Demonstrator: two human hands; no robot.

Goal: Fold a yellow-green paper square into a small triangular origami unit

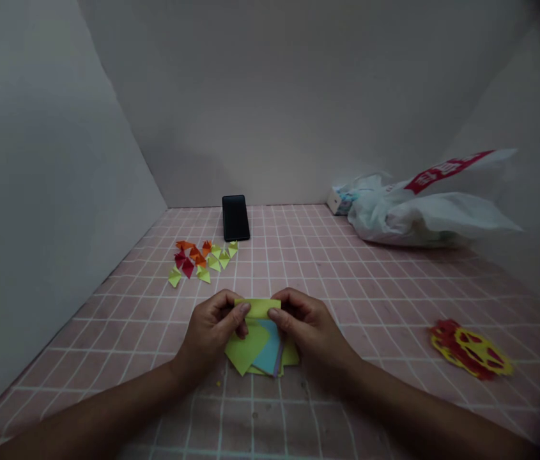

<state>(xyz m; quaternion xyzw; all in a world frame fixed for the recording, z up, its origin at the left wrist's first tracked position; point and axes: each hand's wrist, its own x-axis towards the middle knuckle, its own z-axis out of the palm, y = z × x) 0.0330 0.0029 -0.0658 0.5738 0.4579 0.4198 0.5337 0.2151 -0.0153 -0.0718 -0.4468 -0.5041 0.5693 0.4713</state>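
Between my two hands is a small yellow-green sheet of paper (258, 309), folded into a short strip. My left hand (216, 319) pinches its left end, thumb in front and fingers behind. At the other end my right hand (305, 322) grips it the same way. Just below lies a loose pile of coloured paper sheets (264, 354), yellow-green and light blue with a purple edge showing. The hands partly cover this pile. Farther off to the left sit several small folded paper pieces (197, 255) in red, orange and yellow-green.
A black phone (236, 218) lies near the back wall. At the back right, a white plastic bag (408, 214) rests against a small patterned box (340, 200). Red and yellow paper cut-outs (471, 350) lie at right. Grey walls enclose the pink checked tablecloth (337, 275).
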